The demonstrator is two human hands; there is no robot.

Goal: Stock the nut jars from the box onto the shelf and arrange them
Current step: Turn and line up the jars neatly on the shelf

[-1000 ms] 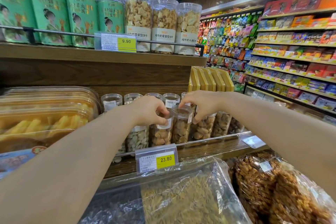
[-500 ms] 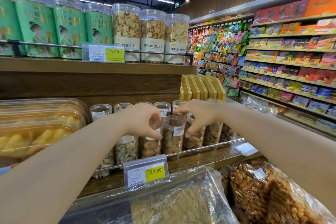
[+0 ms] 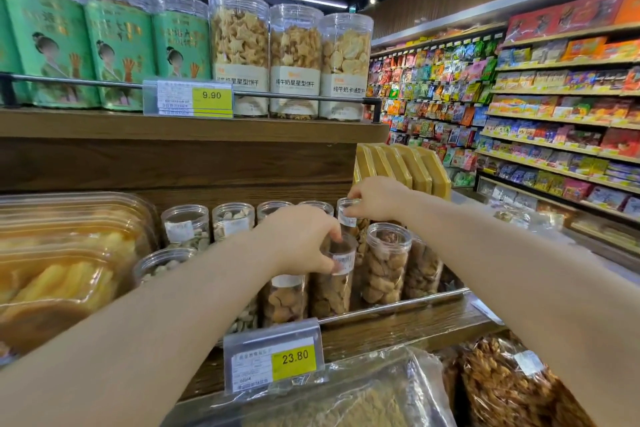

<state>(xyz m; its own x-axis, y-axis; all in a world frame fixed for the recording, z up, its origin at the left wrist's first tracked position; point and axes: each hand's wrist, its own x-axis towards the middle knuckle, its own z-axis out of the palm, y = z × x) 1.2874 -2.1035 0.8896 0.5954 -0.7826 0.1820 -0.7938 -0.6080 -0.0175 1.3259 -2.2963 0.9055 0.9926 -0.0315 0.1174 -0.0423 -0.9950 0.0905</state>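
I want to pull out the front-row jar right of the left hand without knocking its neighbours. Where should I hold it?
Grip the clear lid rim of the nut jar from above: it stands upright, jars flank it closely and the rail crosses its base.

A grocery shop: wooden shelves (image 3: pixel 194 130) hold snack jars (image 3: pixel 239 52) behind rails, yellow price tags (image 3: pixel 212 95) read 9.90 and 23.80, and an aisle (image 3: pixel 554 107) of bright packets runs alongside.
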